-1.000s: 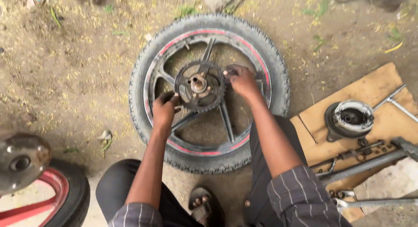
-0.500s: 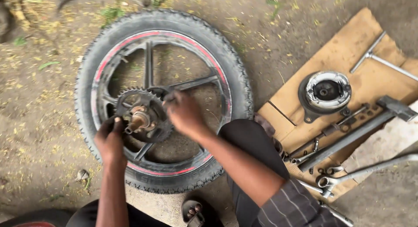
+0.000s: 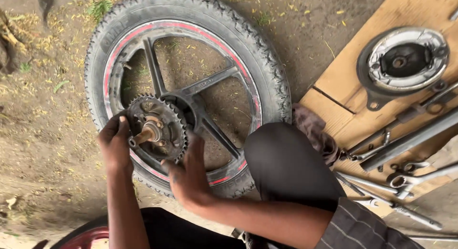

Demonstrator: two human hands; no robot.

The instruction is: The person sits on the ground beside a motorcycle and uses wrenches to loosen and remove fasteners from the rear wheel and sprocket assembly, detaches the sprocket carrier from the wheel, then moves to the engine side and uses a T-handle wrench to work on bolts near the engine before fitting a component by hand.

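A black motorcycle wheel [image 3: 267, 72] with a red rim stripe lies flat on the dirt. A toothed sprocket assembly [image 3: 157, 129] with a rusty axle stub is lifted off the hub and tilted toward me. My left hand [image 3: 114, 144] grips its left edge. My right hand [image 3: 188, 175] holds its lower right edge, fingers curled under the teeth. My knee in dark trousers [image 3: 286, 163] covers the wheel's right lower side.
A wooden board [image 3: 362, 101] at the right carries a round brake drum plate [image 3: 405, 58], a long metal bar [image 3: 410, 139] and several spanners [image 3: 410, 180]. A dark rag [image 3: 312, 132] lies beside my knee. Part of a red-rimmed wheel [image 3: 86, 234] shows at the bottom left.
The sprocket assembly has come up off the wheel hub and moved toward me in both hands. The view has shifted closer and to the right.
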